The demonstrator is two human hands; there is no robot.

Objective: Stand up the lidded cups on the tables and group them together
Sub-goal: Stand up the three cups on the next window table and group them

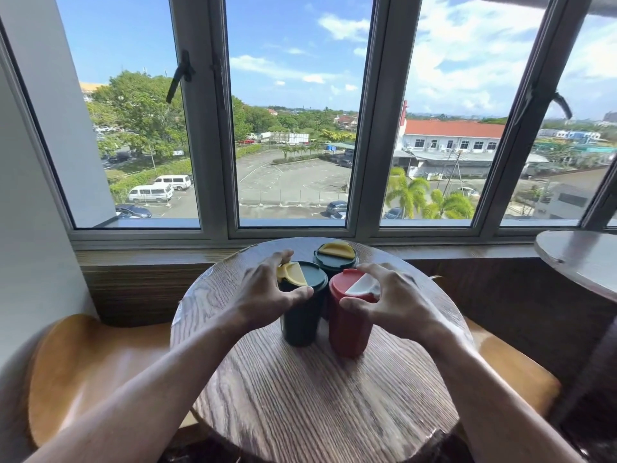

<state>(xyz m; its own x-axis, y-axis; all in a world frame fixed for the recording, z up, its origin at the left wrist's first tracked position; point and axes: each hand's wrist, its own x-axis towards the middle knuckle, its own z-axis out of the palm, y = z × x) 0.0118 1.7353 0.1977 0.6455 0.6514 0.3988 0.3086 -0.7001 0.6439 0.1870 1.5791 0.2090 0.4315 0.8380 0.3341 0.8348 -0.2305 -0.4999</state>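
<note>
Three lidded cups stand upright, close together, on a round wooden table [317, 406]. The near dark green cup [302, 320] has a green lid with a yellow flap. My left hand [267, 292] grips it around the lid, thumb in front and fingers behind. Beside it stands a red cup [349, 329] with a white flap on its lid. My right hand [397, 299] holds this one at the rim. A second dark green cup [334, 260] with a yellow flap stands just behind them, its body mostly hidden.
A wooden windowsill [140, 259] and a wide window run behind the table. Yellow-brown seats sit at the left [93, 369] and right [514, 375]. Part of a second round table [581, 259] shows at the far right.
</note>
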